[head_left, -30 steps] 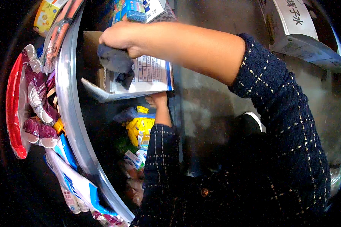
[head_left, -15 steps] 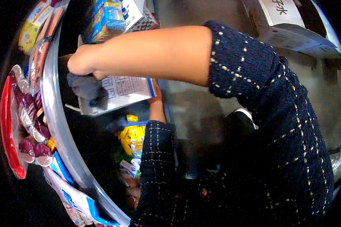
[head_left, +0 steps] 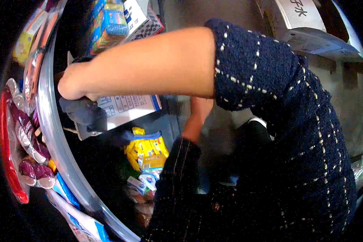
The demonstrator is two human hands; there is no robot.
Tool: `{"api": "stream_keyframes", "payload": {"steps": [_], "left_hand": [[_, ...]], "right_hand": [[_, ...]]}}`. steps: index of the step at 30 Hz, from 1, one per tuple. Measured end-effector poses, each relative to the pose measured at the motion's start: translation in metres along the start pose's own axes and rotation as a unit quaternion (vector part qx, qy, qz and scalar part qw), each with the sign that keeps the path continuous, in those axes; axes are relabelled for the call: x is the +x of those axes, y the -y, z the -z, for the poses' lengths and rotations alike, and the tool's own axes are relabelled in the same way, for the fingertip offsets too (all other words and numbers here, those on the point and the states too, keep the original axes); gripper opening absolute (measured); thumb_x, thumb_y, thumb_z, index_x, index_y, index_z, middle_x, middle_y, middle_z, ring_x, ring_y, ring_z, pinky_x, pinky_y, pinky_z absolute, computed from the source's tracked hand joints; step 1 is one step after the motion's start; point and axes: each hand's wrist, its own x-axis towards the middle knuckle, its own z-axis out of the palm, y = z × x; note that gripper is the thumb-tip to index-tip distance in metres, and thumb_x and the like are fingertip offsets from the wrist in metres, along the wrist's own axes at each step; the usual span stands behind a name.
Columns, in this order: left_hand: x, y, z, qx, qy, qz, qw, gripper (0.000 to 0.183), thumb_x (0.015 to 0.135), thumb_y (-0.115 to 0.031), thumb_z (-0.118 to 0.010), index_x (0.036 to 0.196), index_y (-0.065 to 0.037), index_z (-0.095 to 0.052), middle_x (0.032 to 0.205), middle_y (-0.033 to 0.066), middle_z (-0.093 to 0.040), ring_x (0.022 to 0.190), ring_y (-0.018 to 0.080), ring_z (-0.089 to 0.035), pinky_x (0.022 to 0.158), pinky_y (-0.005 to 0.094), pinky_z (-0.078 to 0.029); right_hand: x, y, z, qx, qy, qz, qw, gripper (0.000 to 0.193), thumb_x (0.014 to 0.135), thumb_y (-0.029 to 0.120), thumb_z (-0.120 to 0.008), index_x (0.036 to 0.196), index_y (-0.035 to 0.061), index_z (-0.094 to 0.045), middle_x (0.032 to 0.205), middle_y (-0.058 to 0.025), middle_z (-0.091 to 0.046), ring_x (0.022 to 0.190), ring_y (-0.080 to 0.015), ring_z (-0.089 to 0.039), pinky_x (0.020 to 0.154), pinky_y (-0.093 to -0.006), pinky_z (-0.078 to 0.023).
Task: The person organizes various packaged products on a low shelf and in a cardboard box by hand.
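Stretched across the top, my right forearm ends with my right hand [head_left: 73, 84] bent down over a white cardboard box [head_left: 135, 113] with blue print. A soft dark grey bundle [head_left: 82, 113], perhaps fabric, lies against the underside of this hand. Its fingers are hidden, so I cannot see whether they grip the bundle. My left hand [head_left: 201, 109] is right of the box and apart from it, its fingers covered by my right forearm. Yellow packets [head_left: 147, 149] lie below the box, near my left sleeve.
A curved pale shelf edge [head_left: 54, 133] runs down the left, with bagged goods [head_left: 28, 125] beyond it. Colourful packs [head_left: 109, 24] and a checkered box [head_left: 149, 24] stand at the far side. An open carton [head_left: 310, 32] sits at the far right.
My left hand has let go of the white box's right end and moved right. My right hand stays over the box. The view has shifted slightly, and more of the yellow packets shows.
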Motion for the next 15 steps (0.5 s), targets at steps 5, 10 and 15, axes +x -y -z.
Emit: {"api": "stream_keyframes", "payload": {"steps": [5,10,15], "left_hand": [[-0.045,-0.084,0.104,-0.721,-0.116,0.193,0.656,0.084,0.073,-0.05,-0.069,0.136,-0.005,-0.035,0.14,0.0111,-0.038,0.129,0.0307,-0.034,0.106,0.0495,-0.028],[-0.049,-0.053,0.147,-0.856,-0.286,0.127,0.412,0.081,0.072,-0.048,-0.07,0.135,-0.009,-0.037,0.137,0.0128,-0.04,0.124,0.0341,-0.036,0.099,0.0485,-0.038],[-0.061,-0.056,0.162,-0.843,-0.289,0.199,0.407,0.061,0.074,-0.028,-0.071,0.127,-0.008,-0.048,0.131,0.015,-0.045,0.118,0.033,-0.041,0.081,0.0391,-0.051]], "right_hand": [[-0.02,-0.029,-0.001,-0.074,-0.061,0.028,0.995,0.034,0.082,0.009,-0.049,0.109,-0.0105,-0.056,0.103,-0.0233,-0.06,0.088,-0.0318,-0.062,0.072,-0.0415,-0.052],[-0.011,-0.033,0.01,-0.095,0.048,-0.014,0.994,0.051,0.083,0.026,-0.056,0.111,-0.0162,-0.053,0.11,-0.0264,-0.057,0.095,-0.0309,-0.06,0.077,-0.0406,-0.05],[-0.039,-0.056,0.079,-0.09,-0.026,0.021,0.995,0.077,0.081,0.055,-0.059,0.112,-0.0149,-0.053,0.11,-0.0257,-0.058,0.093,-0.0294,-0.061,0.077,-0.0402,-0.05]]}}
